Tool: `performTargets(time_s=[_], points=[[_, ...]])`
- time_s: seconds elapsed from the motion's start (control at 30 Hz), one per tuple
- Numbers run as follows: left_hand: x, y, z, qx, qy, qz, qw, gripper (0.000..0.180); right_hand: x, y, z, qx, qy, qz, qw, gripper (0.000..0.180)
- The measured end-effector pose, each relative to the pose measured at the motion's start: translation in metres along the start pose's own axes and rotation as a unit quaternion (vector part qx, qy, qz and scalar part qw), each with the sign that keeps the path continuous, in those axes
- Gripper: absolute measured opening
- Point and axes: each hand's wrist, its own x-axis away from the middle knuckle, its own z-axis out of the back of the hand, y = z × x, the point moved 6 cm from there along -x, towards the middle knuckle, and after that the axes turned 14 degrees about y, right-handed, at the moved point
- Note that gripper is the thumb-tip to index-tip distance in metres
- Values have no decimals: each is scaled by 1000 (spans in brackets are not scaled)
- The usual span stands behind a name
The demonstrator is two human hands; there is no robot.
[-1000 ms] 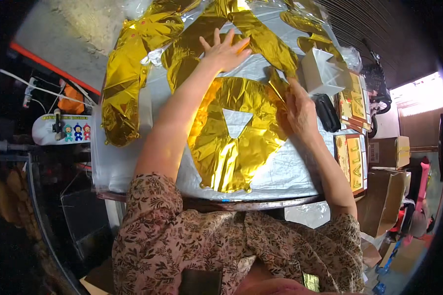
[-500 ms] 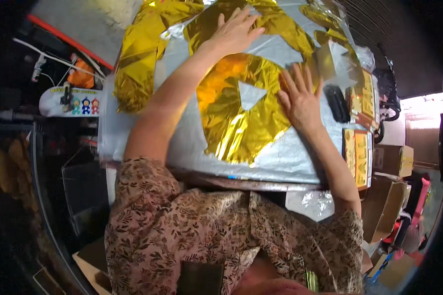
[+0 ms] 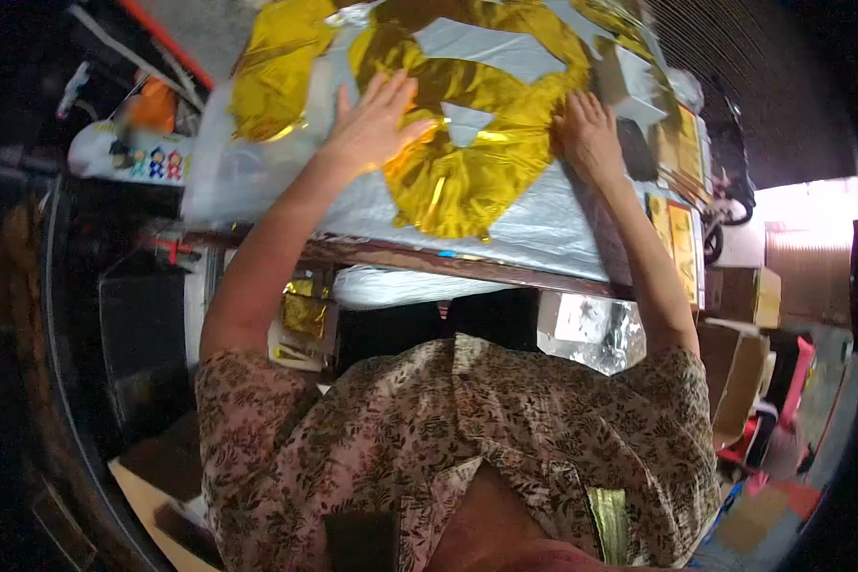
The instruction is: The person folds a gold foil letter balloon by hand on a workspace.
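Note:
A flat, shiny gold foil balloon (image 3: 458,195) lies spread on the silver-grey covered table (image 3: 343,214), with a small triangular gap through its lower loop. My left hand (image 3: 377,124) rests on its left edge, fingers stretched and spread. At the opposite edge is my right hand (image 3: 591,138), palm down with fingers extended, touching the foil's side or the table just beside it. Neither hand grips anything. The balloon's upper part curves away toward the far side of the table, partly cut off by the picture's top.
Another gold foil piece (image 3: 276,81) lies at the far left. Beyond my right hand are a white box-like object (image 3: 629,86), a dark object (image 3: 637,151) and yellow printed boxes (image 3: 675,238). Cardboard boxes (image 3: 745,296) stand right of the table. Clear plastic packaging (image 3: 591,329) sits below its edge.
My left hand has come back from the far part of the foil to its near left edge. The table sits higher in the picture. My right hand stays by the right edge.

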Motion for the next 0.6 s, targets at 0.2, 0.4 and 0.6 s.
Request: performTargets(time_s=[0.2, 0.4, 0.6], points=[[-5, 10, 2, 52, 2, -41, 998, 83, 15, -81, 30, -157, -121, 27, 980, 55], [-25, -139, 80, 191, 110, -19, 975, 34, 14, -77, 37, -183, -130, 27, 974, 53], [21, -231, 72, 327, 62, 101, 938, 33, -53, -142, 61, -248, -68, 78, 963, 51]])
